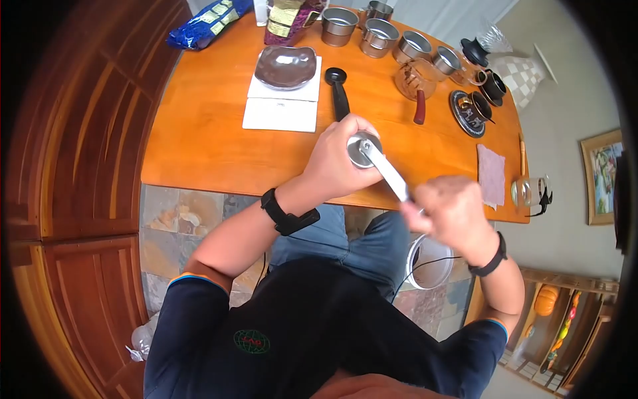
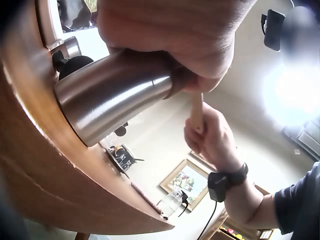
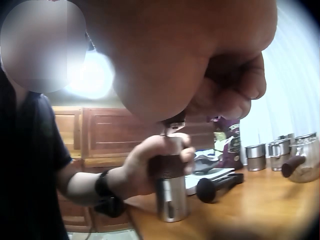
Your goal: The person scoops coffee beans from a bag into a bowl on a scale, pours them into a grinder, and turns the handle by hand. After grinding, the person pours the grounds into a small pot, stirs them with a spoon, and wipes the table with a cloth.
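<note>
A steel hand coffee grinder (image 2: 115, 100) is gripped round its upper body by my left hand (image 1: 332, 159), fingers and thumb wrapped about it. Its base is right at the table top near the front edge, as the right wrist view shows. From the round cap a flat metal crank (image 1: 387, 173) reaches out toward the right. My right hand (image 1: 452, 207) holds the crank's outer end with curled fingers, which hide the knob. Just beyond the grinder lies a black scoop (image 1: 339, 93). A brown dish (image 1: 286, 67) sits on a white scale (image 1: 279, 116) to the left.
Steel cups (image 1: 380, 37) line the back of the wooden table (image 1: 199, 146). A glass pot (image 1: 415, 78) with a red-brown handle stands right of centre, near a patterned cup (image 1: 473, 110) on its saucer. A pink cloth (image 1: 492, 174) lies at the right. Blue bag (image 1: 209, 25) at back left.
</note>
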### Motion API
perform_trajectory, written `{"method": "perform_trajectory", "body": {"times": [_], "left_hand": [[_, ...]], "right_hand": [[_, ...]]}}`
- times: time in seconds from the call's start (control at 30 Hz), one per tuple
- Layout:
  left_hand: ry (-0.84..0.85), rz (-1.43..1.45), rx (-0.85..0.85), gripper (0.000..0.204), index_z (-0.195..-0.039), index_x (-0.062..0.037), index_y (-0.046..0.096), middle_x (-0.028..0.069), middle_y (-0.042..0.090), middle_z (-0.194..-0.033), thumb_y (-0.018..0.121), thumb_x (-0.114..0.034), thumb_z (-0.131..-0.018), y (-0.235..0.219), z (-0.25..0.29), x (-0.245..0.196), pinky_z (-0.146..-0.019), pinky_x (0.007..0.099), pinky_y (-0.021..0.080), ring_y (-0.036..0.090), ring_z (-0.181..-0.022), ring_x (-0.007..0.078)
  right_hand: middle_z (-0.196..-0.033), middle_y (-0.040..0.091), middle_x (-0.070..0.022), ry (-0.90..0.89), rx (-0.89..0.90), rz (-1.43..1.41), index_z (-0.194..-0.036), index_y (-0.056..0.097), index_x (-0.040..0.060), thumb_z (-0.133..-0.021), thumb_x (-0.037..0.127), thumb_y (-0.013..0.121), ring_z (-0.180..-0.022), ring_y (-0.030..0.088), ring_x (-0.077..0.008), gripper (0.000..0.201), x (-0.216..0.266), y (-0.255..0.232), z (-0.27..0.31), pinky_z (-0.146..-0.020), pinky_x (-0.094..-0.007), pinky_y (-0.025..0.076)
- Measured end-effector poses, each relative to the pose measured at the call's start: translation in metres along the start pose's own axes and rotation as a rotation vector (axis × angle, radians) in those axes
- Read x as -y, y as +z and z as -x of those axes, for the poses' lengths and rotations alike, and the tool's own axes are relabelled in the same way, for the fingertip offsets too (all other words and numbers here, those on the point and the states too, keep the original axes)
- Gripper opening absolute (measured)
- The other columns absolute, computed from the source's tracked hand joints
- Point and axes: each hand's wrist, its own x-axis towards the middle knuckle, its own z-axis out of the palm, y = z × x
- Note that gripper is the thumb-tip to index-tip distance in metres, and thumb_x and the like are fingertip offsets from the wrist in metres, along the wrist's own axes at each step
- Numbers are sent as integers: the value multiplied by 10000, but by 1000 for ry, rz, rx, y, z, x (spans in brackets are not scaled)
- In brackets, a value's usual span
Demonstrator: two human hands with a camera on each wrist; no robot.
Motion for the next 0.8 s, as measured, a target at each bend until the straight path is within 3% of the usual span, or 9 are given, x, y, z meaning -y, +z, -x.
{"method": "perform_trajectory", "body": {"times": [0.1, 0.2, 0.27, 0.3, 0.37, 0.47, 0.57, 0.7, 0.8], "left_hand": [[-27, -24, 15, 352, -986, -49, 533, 28, 640, -825, 790, -72, -746, 12, -1, -3, -699, 265, 515, 621, -769, 88], [-80, 8, 80, 329, -1003, -63, 527, 14, 627, -836, 765, -31, -779, 17, -1, -10, -692, 255, 508, 604, -772, 80], [-386, 430, 67, 350, -1014, -53, 533, 55, 633, -825, 782, -76, -768, 13, -1, -21, -722, 342, 521, 628, -828, 171], [-273, 257, 62, 324, -1039, -53, 527, 41, 629, -838, 752, -25, -807, 12, 3, -26, -682, 303, 527, 630, -819, 135], [-241, 147, 87, 326, -1045, -53, 531, 52, 639, -847, 754, -24, -809, 9, 6, -32, -685, 300, 526, 637, -805, 143], [-154, -10, 100, 327, -1051, -55, 534, 62, 649, -862, 753, -18, -811, 8, 3, -33, -689, 293, 526, 642, -793, 146], [2, -176, 114, 326, -1052, -59, 529, 58, 648, -880, 743, -4, -812, 11, 4, -22, -694, 285, 525, 638, -801, 132], [207, -388, 126, 327, -1053, -65, 522, 53, 647, -902, 730, 15, -814, 13, 9, -1, -702, 275, 524, 633, -812, 112], [369, -556, 134, 329, -1054, -69, 517, 50, 647, -920, 720, 29, -815, 10, 11, 11, -707, 267, 523, 629, -820, 97]], "right_hand": [[-535, 453, -9, -201, -55, -139, -620, 477, 137, -800, 357, 741, -458, 502, -192, 388, 29, 9, -10, -464, -338, 419], [-539, 469, -11, -314, -175, -149, -634, 499, 130, -832, 400, 710, -510, 545, -181, 395, 45, 22, -39, -516, -304, 434], [-568, 542, -26, -348, 39, -62, -643, 546, 123, -845, 421, 673, -539, 586, -188, 382, 52, 19, -58, -527, -299, 436], [-568, 542, -26, -324, 12, -63, -643, 546, 123, -845, 421, 673, -539, 586, -188, 382, 53, 29, -63, -527, -299, 436], [-593, 600, -36, -422, -108, -19, -647, 602, 125, -856, 446, 638, -549, 617, -206, 385, 54, 50, -75, -515, -332, 438], [-578, 611, -37, -440, -166, -153, -624, 627, 129, -823, 491, 641, -532, 622, -220, 413, 52, 27, -91, -490, -389, 435], [-550, 601, -29, -421, -172, -43, -608, 641, 128, -790, 518, 641, -522, 623, -227, 430, 49, 41, -101, -471, -448, 438], [-547, 605, -30, -282, -255, 60, -589, 636, 122, -783, 541, 637, -510, 620, -228, 462, 53, 56, -112, -467, -452, 451], [-568, 621, -45, -406, -231, 1, -649, 664, 113, -824, 539, 619, -547, 640, -236, 462, 37, 40, -125, -496, -428, 476]]}}
